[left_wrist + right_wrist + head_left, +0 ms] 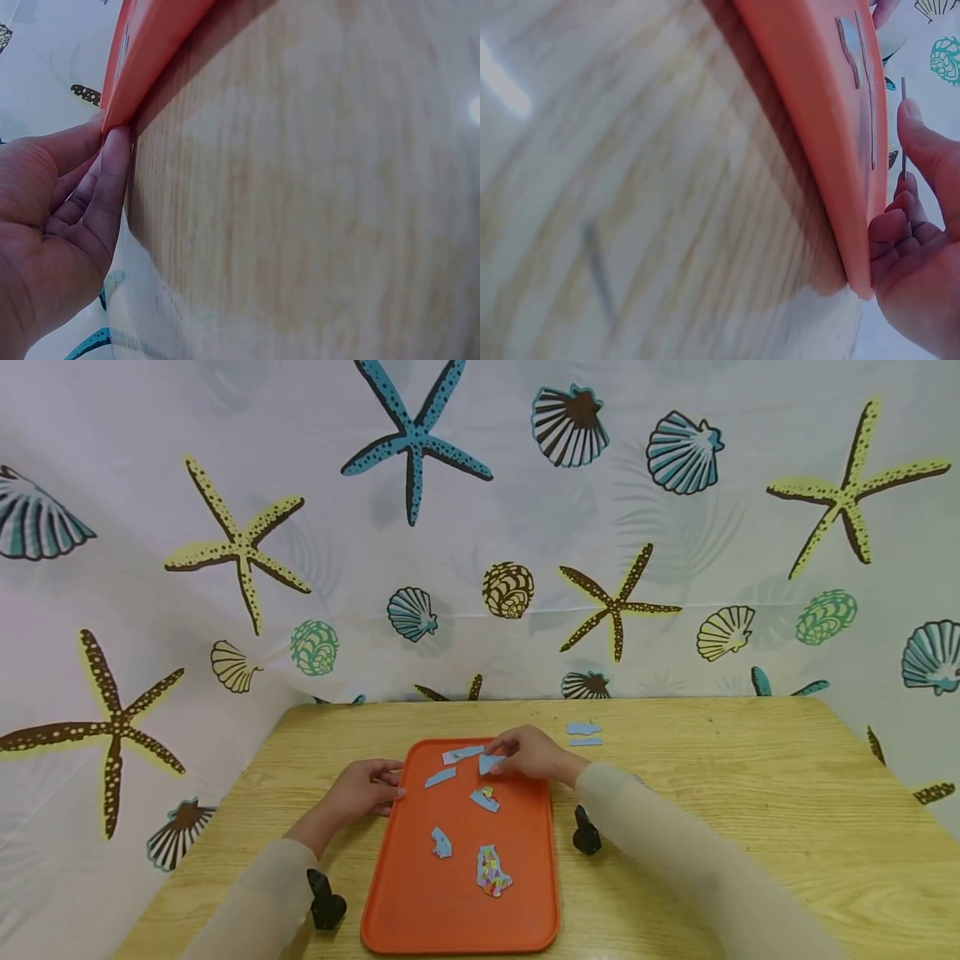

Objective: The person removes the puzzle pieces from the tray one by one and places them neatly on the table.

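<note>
Orange tray (420, 893), flat on a wood-grain surface (712, 777), near end toward the wearer. At the tray's left rim, a left hand (363, 789), thumb and fingers pinched on the edge. Over the tray's far right part, a right hand (534, 753), thumb and fingertips clamped on a pale blue piece (489, 764); seen thin and edge-on in the right wrist view, apart from the tray. Just left of that hand, by the tray's far rim, a blue-and-white piece (461, 754); nearer and further left on the tray, a narrow blue strip (440, 777). Short of the tray's far half, right of centre, a blue piece with a yellow patch (486, 799). Toward the tray's near end, a small blue piece (442, 842) on the left and a ragged multicoloured piece (493, 870) on the right. Beyond the tray's far right corner, two blue offcuts (583, 728), one behind the other. Behind the tray, pale cloth (465, 652) printed with starfish and shells.
</note>
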The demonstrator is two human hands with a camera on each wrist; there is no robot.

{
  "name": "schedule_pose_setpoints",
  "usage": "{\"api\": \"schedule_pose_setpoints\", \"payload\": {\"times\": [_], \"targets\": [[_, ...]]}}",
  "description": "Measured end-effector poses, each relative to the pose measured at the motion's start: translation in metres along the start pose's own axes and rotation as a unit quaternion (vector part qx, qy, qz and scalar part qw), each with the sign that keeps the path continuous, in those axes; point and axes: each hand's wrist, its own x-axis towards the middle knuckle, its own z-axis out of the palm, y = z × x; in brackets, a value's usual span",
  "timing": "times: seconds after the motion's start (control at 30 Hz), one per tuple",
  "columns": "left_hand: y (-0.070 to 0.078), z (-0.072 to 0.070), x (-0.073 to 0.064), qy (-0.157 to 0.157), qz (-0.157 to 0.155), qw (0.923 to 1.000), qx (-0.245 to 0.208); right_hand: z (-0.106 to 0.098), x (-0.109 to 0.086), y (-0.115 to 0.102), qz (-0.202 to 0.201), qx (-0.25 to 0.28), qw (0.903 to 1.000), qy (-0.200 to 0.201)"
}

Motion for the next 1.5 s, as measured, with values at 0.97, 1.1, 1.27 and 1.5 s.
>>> {"api": "schedule_pose_setpoints", "payload": {"times": [0.97, 1.1, 1.27, 1.5], "targets": [[-0.005, 0.001, 0.006, 0.003, -0.008, 0.9999, 0.008, -0.040, -0.045, 0.013, -0.002, 0.027, 0.9983, 0.052], [-0.003, 0.001, 0.006, 0.003, -0.009, 0.9999, 0.006, -0.044, -0.053, 0.021, 0.005, 0.033, 0.9977, 0.058], [-0.001, 0.001, 0.004, 0.000, -0.004, 1.0000, 0.007, -0.047, -0.062, 0.031, 0.001, 0.033, 0.9977, 0.060], [0.000, 0.001, 0.002, 0.001, -0.002, 1.0000, 0.008, -0.054, -0.070, 0.039, 0.006, 0.032, 0.9970, 0.070]]}}
